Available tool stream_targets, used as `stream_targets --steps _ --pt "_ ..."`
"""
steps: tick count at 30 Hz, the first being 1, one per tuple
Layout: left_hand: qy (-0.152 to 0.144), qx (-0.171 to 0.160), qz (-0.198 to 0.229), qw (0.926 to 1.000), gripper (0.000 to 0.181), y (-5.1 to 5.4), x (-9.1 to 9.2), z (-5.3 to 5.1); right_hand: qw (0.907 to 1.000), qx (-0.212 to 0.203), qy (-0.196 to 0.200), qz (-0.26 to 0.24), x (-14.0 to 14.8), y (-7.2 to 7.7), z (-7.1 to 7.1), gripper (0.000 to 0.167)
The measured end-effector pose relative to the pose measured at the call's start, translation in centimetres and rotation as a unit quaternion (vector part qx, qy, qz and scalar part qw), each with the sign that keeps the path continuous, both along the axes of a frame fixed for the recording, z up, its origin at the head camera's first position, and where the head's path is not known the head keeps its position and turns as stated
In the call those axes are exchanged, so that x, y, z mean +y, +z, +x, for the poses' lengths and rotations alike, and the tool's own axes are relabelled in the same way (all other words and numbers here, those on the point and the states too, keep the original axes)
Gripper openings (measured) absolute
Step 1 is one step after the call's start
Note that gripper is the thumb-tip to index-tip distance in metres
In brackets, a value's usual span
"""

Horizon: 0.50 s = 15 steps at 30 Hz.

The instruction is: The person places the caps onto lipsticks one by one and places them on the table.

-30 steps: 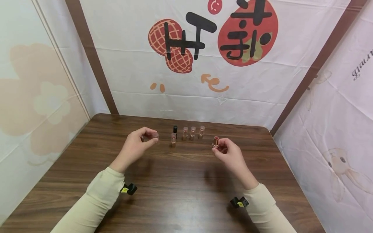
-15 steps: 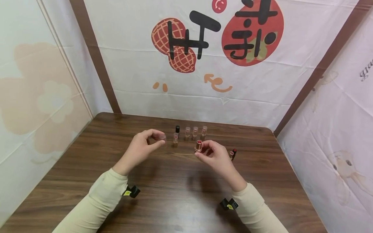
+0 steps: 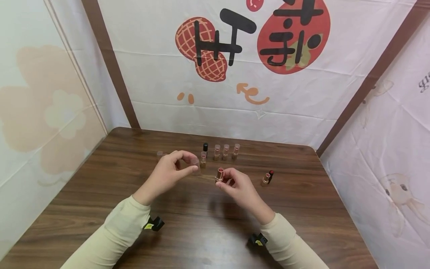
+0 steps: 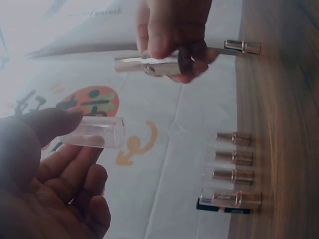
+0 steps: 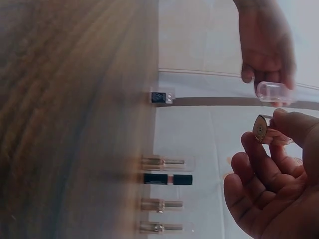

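Note:
My left hand (image 3: pixel 164 177) pinches a clear cap (image 4: pixel 99 132) between thumb and fingers, its open end toward the right hand. Facing it, my right hand (image 3: pixel 243 190) grips an uncapped gold lipstick (image 3: pixel 219 175) by its base, held above the table with the red tip up. A small gap separates cap and lipstick. Behind the hands stand several gold lipsticks (image 3: pixel 226 151) under clear caps, all upright. A slim black tube (image 3: pixel 205 147) stands just behind the leftmost of them (image 3: pixel 203 160).
Right of my right hand, an uncapped gold lipstick (image 3: pixel 266 178) stands beside a dark one with a red tip (image 3: pixel 271 174). Another clear cap (image 3: pixel 159 154) stands behind my left hand, near a small black piece (image 5: pixel 158 97). Printed cloth (image 3: pixel 151 82) hangs behind the wooden table (image 3: pixel 208 239).
My right hand has carried the lipstick leftward, uncovering the two uncapped lipsticks on the right. My left hand has shifted slightly right with the cap, so the hands are closer together.

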State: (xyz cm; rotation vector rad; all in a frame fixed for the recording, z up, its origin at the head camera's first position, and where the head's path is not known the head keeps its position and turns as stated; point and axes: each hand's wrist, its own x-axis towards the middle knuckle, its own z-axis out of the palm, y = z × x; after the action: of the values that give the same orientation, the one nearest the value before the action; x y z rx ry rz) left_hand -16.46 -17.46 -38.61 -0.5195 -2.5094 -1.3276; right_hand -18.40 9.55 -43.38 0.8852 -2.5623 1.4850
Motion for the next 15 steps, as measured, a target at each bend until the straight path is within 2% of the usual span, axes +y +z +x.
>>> stream_targets --steps 3,8,15 --pt "-0.004 0.002 0.000 1.0000 0.017 0.0 0.3 0.1 0.9999 0.004 0.012 0.010 -0.5 -0.7 0.2 0.019" --pt "-0.012 0.000 0.013 0.9998 0.019 -0.3 0.9 0.4 0.9991 -0.020 0.021 0.030 -1.2 -1.8 0.4 0.022" --pt "-0.050 -0.001 0.014 0.9987 0.019 -0.5 2.0 1.0 0.9974 -0.063 0.030 0.021 -2.0 -2.5 1.0 0.022"
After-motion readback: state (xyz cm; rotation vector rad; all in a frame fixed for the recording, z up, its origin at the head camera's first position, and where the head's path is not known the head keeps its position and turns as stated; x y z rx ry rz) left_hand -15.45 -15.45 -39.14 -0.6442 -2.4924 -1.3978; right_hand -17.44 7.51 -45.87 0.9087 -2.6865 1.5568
